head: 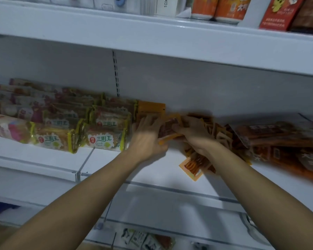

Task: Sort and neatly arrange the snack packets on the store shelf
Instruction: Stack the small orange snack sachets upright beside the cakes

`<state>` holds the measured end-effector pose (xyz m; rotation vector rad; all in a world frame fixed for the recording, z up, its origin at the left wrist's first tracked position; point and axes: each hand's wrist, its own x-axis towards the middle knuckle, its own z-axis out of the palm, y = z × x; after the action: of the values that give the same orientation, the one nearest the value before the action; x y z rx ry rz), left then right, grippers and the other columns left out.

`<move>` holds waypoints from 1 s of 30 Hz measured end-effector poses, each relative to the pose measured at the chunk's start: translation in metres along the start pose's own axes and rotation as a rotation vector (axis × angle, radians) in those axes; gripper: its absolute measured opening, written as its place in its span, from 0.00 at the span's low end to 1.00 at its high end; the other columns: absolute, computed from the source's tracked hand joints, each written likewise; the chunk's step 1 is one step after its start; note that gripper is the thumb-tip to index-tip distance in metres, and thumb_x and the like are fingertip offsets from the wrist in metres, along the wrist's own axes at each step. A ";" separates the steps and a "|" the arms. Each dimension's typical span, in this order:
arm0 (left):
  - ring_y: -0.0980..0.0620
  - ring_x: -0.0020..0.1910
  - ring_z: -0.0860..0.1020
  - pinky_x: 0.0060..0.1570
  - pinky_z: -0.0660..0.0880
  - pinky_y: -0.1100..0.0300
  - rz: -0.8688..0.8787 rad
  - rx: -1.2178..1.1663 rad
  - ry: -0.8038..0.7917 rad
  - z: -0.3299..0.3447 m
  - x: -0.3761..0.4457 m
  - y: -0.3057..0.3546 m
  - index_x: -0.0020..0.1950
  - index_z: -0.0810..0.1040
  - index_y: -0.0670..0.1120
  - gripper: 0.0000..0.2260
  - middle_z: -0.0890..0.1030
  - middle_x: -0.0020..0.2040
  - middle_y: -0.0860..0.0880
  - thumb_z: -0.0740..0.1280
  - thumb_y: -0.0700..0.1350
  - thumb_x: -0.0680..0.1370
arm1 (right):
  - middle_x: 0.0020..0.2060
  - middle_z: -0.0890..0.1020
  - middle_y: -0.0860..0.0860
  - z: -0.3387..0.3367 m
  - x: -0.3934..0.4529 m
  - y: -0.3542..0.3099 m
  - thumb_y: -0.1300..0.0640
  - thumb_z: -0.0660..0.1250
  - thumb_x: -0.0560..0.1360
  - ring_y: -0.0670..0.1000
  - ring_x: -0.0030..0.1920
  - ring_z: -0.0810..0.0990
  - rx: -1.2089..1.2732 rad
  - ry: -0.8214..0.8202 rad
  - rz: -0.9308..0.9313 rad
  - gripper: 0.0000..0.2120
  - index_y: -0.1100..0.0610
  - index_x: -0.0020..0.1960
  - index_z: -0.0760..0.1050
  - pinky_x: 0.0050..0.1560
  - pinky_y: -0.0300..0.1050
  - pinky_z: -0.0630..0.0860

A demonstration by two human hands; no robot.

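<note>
Both my hands reach onto the white shelf [152, 174]. My left hand [148, 134] lies with straight fingers against small orange snack packets [167, 128] and a standing orange stack [150, 108]. My right hand [192, 131] curls around one of those small packets from the right. Behind it spreads a loose pile of small brown-orange packets [222, 136]. One orange packet [192, 166] lies flat near the shelf's front, under my right forearm.
Rows of yellow-edged cake packets [101, 139] fill the shelf's left part. Larger dark snack bags [287, 141] lie at the right. The upper shelf [152, 38] holds orange cans [217, 8] and red boxes [278, 13]. A lower shelf shows more packets [146, 239].
</note>
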<state>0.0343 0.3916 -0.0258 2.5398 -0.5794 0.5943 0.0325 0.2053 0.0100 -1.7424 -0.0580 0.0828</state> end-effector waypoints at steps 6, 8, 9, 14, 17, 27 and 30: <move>0.38 0.51 0.76 0.40 0.70 0.52 0.207 0.098 -0.086 -0.004 0.007 -0.024 0.47 0.76 0.43 0.17 0.78 0.55 0.42 0.72 0.39 0.60 | 0.50 0.87 0.53 -0.003 0.009 0.025 0.62 0.75 0.75 0.55 0.54 0.86 -0.018 -0.026 0.113 0.10 0.56 0.56 0.83 0.57 0.52 0.81; 0.36 0.58 0.76 0.51 0.74 0.44 0.196 0.137 -0.030 0.000 0.004 -0.022 0.46 0.78 0.44 0.15 0.79 0.59 0.41 0.71 0.38 0.61 | 0.48 0.87 0.52 -0.001 0.014 0.029 0.59 0.75 0.75 0.52 0.51 0.85 -0.136 0.056 0.077 0.09 0.56 0.55 0.82 0.51 0.45 0.81; 0.36 0.62 0.75 0.57 0.73 0.41 0.176 0.171 0.005 0.002 0.001 -0.020 0.46 0.78 0.45 0.12 0.78 0.62 0.41 0.70 0.40 0.63 | 0.48 0.86 0.52 -0.001 0.018 0.029 0.59 0.75 0.76 0.51 0.50 0.85 -0.165 0.122 0.061 0.09 0.57 0.55 0.82 0.47 0.42 0.80; 0.43 0.54 0.75 0.47 0.71 0.53 -0.054 0.180 -0.164 0.023 -0.018 -0.009 0.51 0.78 0.47 0.10 0.76 0.54 0.46 0.65 0.48 0.72 | 0.50 0.84 0.54 0.009 0.064 0.034 0.59 0.77 0.74 0.54 0.51 0.83 -0.314 0.299 -0.002 0.11 0.61 0.53 0.79 0.51 0.51 0.81; 0.41 0.49 0.76 0.43 0.70 0.52 -0.162 0.215 -0.177 0.044 -0.019 -0.016 0.52 0.78 0.43 0.15 0.77 0.51 0.43 0.64 0.49 0.70 | 0.54 0.84 0.57 0.028 0.087 0.041 0.61 0.78 0.73 0.57 0.55 0.83 -0.332 0.275 0.021 0.14 0.61 0.56 0.79 0.59 0.59 0.80; 0.37 0.50 0.78 0.51 0.73 0.45 -0.299 0.258 -0.082 0.070 -0.008 -0.022 0.54 0.79 0.39 0.21 0.78 0.53 0.36 0.64 0.49 0.67 | 0.59 0.81 0.54 0.049 0.099 0.061 0.60 0.77 0.73 0.56 0.62 0.80 -0.454 0.264 -0.062 0.22 0.57 0.65 0.76 0.63 0.56 0.77; 0.36 0.53 0.78 0.53 0.74 0.43 -0.316 0.257 -0.103 0.072 -0.007 -0.023 0.60 0.79 0.36 0.26 0.78 0.55 0.35 0.64 0.50 0.67 | 0.61 0.81 0.56 0.047 0.105 0.060 0.60 0.78 0.71 0.57 0.63 0.79 -0.456 0.270 -0.024 0.28 0.57 0.68 0.74 0.65 0.57 0.76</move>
<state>0.0616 0.3748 -0.0942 2.8367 -0.1321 0.4492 0.1328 0.2502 -0.0597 -2.1918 0.1082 -0.1983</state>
